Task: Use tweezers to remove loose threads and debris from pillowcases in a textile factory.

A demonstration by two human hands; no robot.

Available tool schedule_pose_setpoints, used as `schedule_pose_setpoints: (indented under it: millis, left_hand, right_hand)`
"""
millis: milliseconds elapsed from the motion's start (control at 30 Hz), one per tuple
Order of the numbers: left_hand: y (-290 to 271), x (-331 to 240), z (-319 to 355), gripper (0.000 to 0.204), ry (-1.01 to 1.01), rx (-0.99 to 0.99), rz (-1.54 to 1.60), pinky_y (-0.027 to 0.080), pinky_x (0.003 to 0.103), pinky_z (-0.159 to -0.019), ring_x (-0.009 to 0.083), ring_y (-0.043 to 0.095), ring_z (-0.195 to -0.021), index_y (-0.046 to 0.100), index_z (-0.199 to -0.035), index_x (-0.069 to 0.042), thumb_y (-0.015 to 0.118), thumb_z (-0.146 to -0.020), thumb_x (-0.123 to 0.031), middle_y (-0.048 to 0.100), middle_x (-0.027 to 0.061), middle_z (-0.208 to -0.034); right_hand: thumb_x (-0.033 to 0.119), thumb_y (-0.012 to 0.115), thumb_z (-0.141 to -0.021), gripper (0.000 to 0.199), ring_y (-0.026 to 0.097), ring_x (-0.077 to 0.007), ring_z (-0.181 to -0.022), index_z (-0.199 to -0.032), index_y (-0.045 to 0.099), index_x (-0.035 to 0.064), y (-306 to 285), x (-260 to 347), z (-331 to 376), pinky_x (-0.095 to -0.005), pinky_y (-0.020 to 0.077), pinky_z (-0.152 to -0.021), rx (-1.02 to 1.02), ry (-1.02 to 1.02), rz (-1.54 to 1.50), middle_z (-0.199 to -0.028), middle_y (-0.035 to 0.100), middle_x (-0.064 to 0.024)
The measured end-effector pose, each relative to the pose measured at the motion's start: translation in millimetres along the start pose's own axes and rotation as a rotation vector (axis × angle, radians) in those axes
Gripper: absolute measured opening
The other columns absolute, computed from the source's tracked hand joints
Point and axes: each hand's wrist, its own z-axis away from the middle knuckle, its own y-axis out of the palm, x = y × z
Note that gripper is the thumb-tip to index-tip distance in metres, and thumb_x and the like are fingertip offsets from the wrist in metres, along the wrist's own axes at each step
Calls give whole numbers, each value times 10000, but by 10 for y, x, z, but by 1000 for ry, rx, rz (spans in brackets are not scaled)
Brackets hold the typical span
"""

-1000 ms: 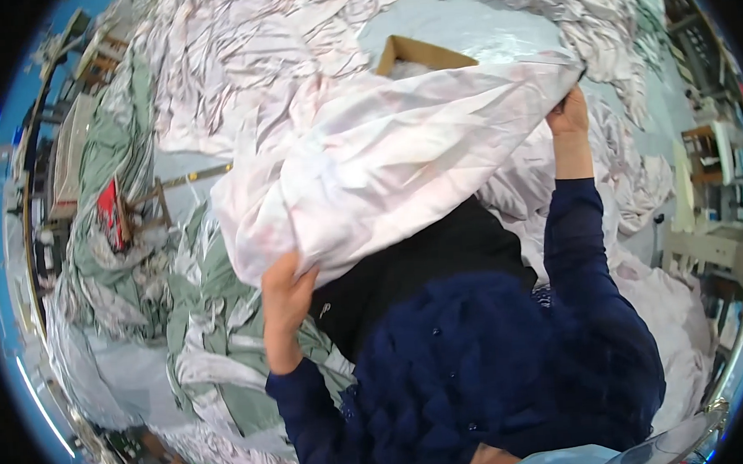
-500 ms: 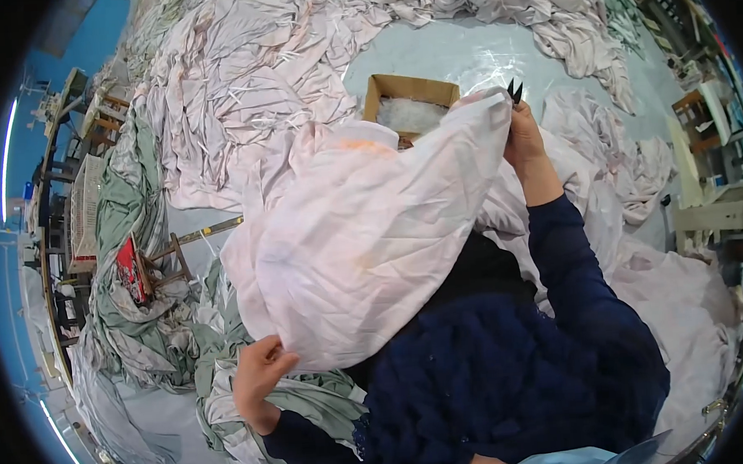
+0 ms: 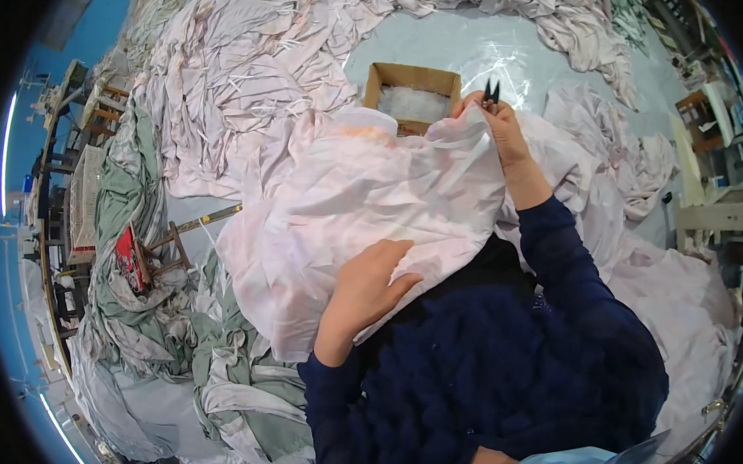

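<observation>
A pale pink-white cloth (image 3: 362,207) with faint orange and lilac patches spreads across my lap, draped and creased. My right hand (image 3: 505,132) is closed at its upper right corner, pinching the edge. Dark thread snips (image 3: 491,91) stick up from the same hand, blades pointing away from me; their handles are hidden in the fingers. Over the middle of the cloth lies my left hand (image 3: 366,287), open, fingers stretched toward the right and thumb apart. It seems to rest on the fabric and grips nothing visible.
Just beyond the cloth stands an open cardboard box (image 3: 414,77) holding whitish fluffy scraps. Heaps of pale cloth (image 3: 246,87) lie far and right. Green and white cloth (image 3: 250,406) is piled at the left, near a small wooden stool (image 3: 171,251).
My left hand has let go of the cloth's lower left edge and moved right, onto its middle. My right hand has come slightly left, and the cloth hangs slacker.
</observation>
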Motion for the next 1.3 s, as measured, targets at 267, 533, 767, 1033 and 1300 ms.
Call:
schedule_pose_setpoints:
  millis: [267,533,767,1033,1300]
  left_hand:
    - [145,-63,-39,431,15,65,-83,511,391,-751,315,639,-898,609,-1219,-44,732,-857,-242,650,135,-1019]
    - [413,-139,-281,303,48,-234,136,513,348,-682,262,651,-802,664,-1087,-21,762,-825,-139,665,126,-955]
    - [457,-260,-743,198,11,-659,249,487,361,-577,267,629,-624,676,-905,-6,766,-829,-166,657,120,-785]
    - [384,-139,-865,280,-131,-762,330,479,247,-555,94,600,-587,683,-914,69,801,-834,-171,692,89,-714]
    - [325,-33,-799,189,-199,-787,539,481,306,-529,182,641,-550,658,-844,43,721,-875,-132,675,131,-668]
  right_hand:
    - [147,555,-1021,166,636,-83,-820,-955,648,27,264,-45,14,-237,520,-761,-76,44,-13,-982,713,-72]
    - [170,543,-1031,210,639,-90,-816,-1008,670,4,406,-95,-20,-230,515,-744,-50,98,-23,-960,705,-53]
    - [170,561,-1025,241,524,-29,-636,-957,698,-15,901,-235,23,-205,408,-559,-140,66,-30,-756,614,34]
    - [136,580,-1020,158,400,6,-545,-908,649,48,1141,-388,76,-176,291,-461,-164,57,-64,-709,552,69]
    - [145,554,-1036,172,529,-27,-697,-966,657,26,1185,-368,139,-201,414,-612,-14,67,109,-885,664,3]
